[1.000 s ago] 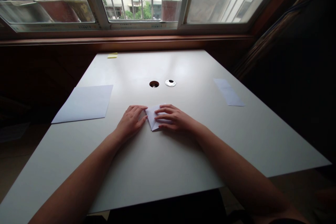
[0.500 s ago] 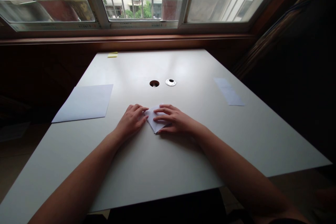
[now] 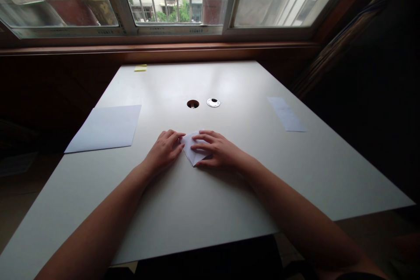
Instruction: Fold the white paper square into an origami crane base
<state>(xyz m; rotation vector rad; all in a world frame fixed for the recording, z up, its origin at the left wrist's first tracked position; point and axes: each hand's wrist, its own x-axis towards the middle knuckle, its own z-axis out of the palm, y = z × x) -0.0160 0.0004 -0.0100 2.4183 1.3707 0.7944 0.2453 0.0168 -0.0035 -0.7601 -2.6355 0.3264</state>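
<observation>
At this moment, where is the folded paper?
In the head view, the folded paper lies near centre, between left hand and right hand, which partly covers it.

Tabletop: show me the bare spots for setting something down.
The tabletop is bare between the left forearm and right forearm, nearer than the folded paper; between the right forearm and the paper strip; and between the yellow slip and the hole. Crowded: the folded paper, left hand at its edge, right hand over it.

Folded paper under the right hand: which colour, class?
White; the folded paper shows best in the head view.
</observation>
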